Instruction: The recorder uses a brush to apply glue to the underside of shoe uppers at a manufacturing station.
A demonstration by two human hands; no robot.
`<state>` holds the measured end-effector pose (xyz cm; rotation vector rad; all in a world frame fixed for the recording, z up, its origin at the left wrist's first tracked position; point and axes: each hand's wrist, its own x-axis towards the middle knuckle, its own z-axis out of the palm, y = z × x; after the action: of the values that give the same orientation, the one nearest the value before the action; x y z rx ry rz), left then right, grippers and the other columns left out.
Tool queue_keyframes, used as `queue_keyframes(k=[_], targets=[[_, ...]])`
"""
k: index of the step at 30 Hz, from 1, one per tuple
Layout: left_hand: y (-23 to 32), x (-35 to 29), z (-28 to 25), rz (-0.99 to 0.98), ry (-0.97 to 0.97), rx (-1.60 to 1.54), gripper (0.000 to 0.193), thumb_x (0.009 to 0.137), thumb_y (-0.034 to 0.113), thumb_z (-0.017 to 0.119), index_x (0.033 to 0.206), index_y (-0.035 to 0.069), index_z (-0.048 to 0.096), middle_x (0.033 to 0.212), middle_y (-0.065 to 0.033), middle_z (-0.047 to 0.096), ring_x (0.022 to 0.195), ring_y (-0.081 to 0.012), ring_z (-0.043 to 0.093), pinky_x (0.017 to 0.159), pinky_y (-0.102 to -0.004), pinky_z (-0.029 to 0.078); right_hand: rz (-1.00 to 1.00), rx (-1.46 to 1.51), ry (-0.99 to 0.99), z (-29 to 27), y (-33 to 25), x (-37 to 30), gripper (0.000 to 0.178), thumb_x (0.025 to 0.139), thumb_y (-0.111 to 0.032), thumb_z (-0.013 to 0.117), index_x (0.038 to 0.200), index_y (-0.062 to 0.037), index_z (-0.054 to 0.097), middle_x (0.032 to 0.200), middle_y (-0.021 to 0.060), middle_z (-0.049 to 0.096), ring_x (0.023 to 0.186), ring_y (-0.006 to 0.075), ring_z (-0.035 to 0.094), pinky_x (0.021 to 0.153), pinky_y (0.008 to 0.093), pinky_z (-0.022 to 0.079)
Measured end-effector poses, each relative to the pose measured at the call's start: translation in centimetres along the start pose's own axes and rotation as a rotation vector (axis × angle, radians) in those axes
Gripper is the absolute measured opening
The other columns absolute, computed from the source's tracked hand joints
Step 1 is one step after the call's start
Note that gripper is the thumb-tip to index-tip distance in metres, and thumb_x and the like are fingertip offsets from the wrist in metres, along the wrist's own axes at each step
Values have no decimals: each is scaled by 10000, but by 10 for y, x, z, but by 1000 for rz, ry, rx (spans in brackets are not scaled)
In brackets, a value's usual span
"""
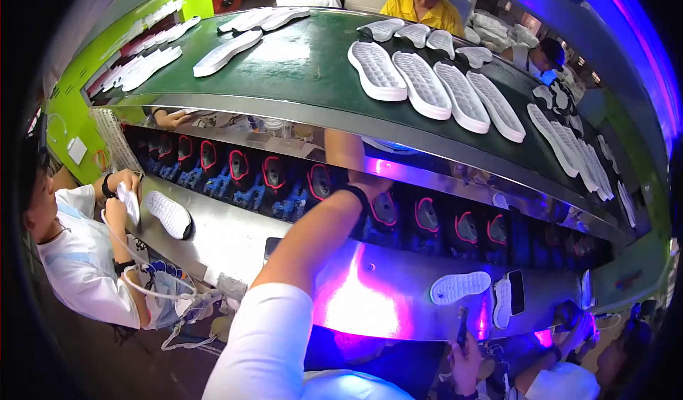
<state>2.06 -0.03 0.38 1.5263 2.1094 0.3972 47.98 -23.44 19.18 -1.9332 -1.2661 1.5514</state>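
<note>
My left arm stretches forward across the metal bench point(213, 236). My left hand point(371, 181) is at the lower edge of the shiny metal strip, by the row of dark shoe uppers point(384, 208) with glowing red outlines; its fingers are hidden. Low on the right, my right hand point(466, 366) is closed round a slim, dark brush-like tool point(463, 323) that points upward. Just beyond its tip lies a white shoe sole point(460, 287) on the bench. To the right of that, a second white sole point(501, 304) rests beside a black phone point(517, 292).
Above the recess runs a green conveyor belt point(313, 80) carrying several white soles point(421, 85). On my left a person point(85, 258) handles a white piece, near another sole point(169, 215). Another person point(562, 379) works on my right. More people point(425, 8) sit across the belt.
</note>
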Motion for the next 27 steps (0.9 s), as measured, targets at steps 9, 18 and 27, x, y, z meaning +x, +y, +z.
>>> queue_keyframes(k=[9,18,27], targets=[[-51,-25,5,-282,-94,137,534,840,498,628,1218,131,715,1207,-144,726,1124,-312,705,895,-419,580,-141,-118,-123,37,-42,34,441,961,-1,636,1396,-16,564,954,64,702,646,79,568,588,249,474],[-152,-98,8,-446,63,-31,527,825,456,695,1230,119,672,1123,-118,742,1113,-308,685,967,-470,523,-259,-400,-251,26,-67,56,455,951,-65,678,1396,-45,585,811,56,686,593,101,603,564,276,494],[-118,-45,62,-506,6,-136,493,888,408,619,1294,131,660,1351,-142,652,1311,-316,582,1057,-453,487,-309,-363,-343,36,-78,82,435,946,-56,686,1368,-2,590,786,73,676,601,96,609,565,282,495]])
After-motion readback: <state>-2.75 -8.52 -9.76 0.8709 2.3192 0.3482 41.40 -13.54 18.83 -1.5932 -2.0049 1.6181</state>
